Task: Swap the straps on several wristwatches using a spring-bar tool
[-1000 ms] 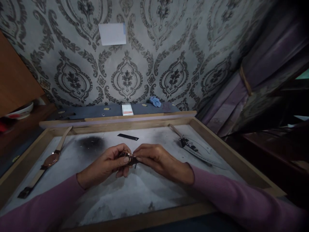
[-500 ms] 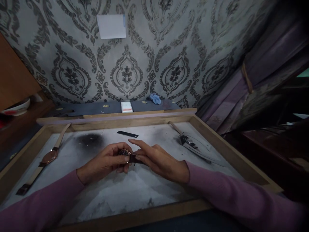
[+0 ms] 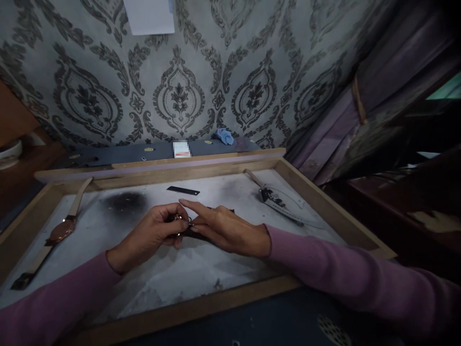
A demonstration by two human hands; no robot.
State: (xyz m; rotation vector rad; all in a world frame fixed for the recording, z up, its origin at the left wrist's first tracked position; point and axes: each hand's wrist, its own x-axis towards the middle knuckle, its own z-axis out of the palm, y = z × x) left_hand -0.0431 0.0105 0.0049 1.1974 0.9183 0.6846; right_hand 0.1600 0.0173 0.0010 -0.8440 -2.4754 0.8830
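My left hand (image 3: 153, 234) pinches a small dark watch (image 3: 175, 219) by its round case, fingers curled behind it and thumb in front. From the right, my right hand (image 3: 226, 228) closes on the watch's dark strap, with its index finger stretched out above. The two hands nearly meet over the pale tray floor. Part of the strap passes under the right palm and is hidden. Left of the hands lies a watch with a brown face and light strap (image 3: 62, 230). A dark flat blade-like strip (image 3: 183, 191) rests just beyond my fingers.
A wooden frame (image 3: 223, 293) borders the white work surface. At its right lies another watch (image 3: 268, 196) with a clear curved piece. Behind the frame are a small box (image 3: 181, 149) and a crumpled blue cloth (image 3: 225, 136). A bowl (image 3: 10, 154) is at far left.
The view has tilted down and shifted slightly right. The watch between my hands has turned, so its face shows less, and its strap shows more beneath and above my right hand.
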